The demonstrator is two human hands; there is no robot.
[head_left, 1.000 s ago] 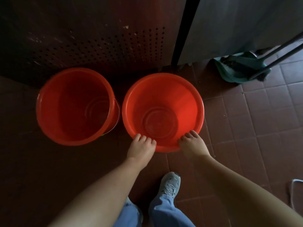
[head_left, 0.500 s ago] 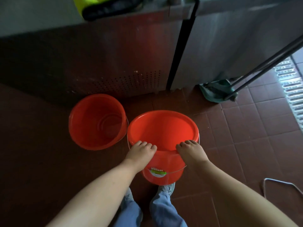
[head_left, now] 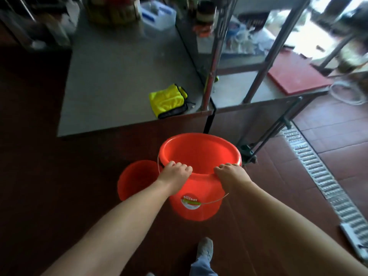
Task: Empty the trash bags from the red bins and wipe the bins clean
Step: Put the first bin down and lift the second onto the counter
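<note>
I hold a red bin (head_left: 199, 154) in the air by its near rim, well above the floor. My left hand (head_left: 175, 173) grips the rim on the left, and my right hand (head_left: 231, 174) grips it on the right. The bin has a wire handle and a round label on its near side, and no bag shows inside. A second red bin (head_left: 135, 178) stands on the floor behind and to the left, partly hidden by the lifted one. A folded yellow cloth (head_left: 168, 100) lies near the front edge of the steel counter (head_left: 111, 80).
The counter carries boxes and containers at its far end. Metal shelf legs (head_left: 260, 70) and mop handles (head_left: 272, 128) stand to the right. A floor drain grate (head_left: 322, 180) runs along the right, and a red board (head_left: 298, 76) lies on the lower shelf. My shoe (head_left: 205, 248) is below.
Both hands have lifted the right bin from the floor up to about counter height. The view has risen from the floor, bringing the counter top and the yellow cloth into sight.
</note>
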